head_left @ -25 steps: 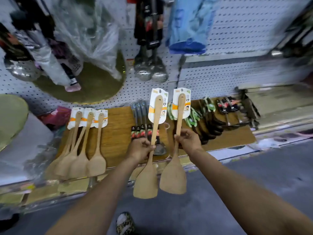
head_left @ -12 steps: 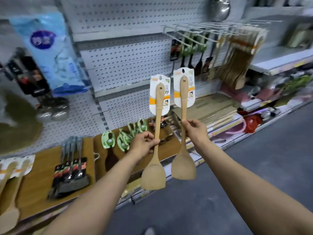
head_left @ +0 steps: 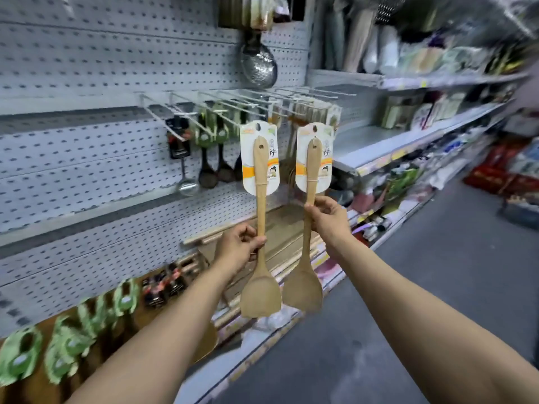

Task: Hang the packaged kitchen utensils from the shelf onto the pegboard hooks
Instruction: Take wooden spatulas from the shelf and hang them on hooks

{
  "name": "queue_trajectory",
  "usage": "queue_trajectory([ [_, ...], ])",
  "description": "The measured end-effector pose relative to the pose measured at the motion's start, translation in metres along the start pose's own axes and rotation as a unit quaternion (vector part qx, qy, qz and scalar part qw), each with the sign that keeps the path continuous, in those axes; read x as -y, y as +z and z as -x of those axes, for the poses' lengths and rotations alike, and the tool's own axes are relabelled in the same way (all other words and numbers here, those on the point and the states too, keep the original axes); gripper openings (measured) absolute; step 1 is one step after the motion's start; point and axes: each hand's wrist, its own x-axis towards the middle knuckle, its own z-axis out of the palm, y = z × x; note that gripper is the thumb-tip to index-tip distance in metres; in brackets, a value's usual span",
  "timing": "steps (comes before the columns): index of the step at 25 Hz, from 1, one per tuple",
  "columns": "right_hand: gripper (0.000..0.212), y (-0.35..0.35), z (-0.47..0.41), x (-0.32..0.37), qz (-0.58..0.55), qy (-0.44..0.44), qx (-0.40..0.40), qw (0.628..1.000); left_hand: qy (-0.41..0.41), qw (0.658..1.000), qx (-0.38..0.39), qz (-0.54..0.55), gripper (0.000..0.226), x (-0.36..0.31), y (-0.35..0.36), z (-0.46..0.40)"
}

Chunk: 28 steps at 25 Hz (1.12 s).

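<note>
L hand (head_left: 239, 246) fingers curled round handle of left wooden spatula (head_left: 260, 228), R hand (head_left: 328, 218) pinching right wooden spatula (head_left: 306, 237) mid-handle, both upright w/ card tops above fingers, just below white pegboard hooks (head_left: 233, 104), shelf (head_left: 280, 228) behind hands

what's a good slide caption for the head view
Left hand and right hand each hold a carded wooden spatula upright before the pegboard hooks.

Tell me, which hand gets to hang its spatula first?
Probably the right hand. Its spatula has its card's hole close below the hooks. The left hand holds its spatula lower, but barely.
</note>
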Motion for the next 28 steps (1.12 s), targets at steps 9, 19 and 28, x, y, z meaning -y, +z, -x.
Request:
queue_trajectory([
  [9, 0.014, -0.073, -0.174, -0.001, -0.012, 0.010, 0.011, 1.000, 0.007, 0.999, 0.010, -0.039, 0.021, -0.029, 0.120, -0.127],
  [19, 0.041, -0.093, -0.343, -0.027, -0.002, 0.048, 0.174, 0.984, -0.056, 0.991, -0.113, -0.044, 0.022, -0.014, 0.218, -0.204],
  [28, 0.031, -0.095, -0.409, -0.047, -0.024, 0.059, 0.293, 0.954, -0.102, 0.976, -0.190, -0.002, 0.023, -0.004, 0.277, -0.231],
])
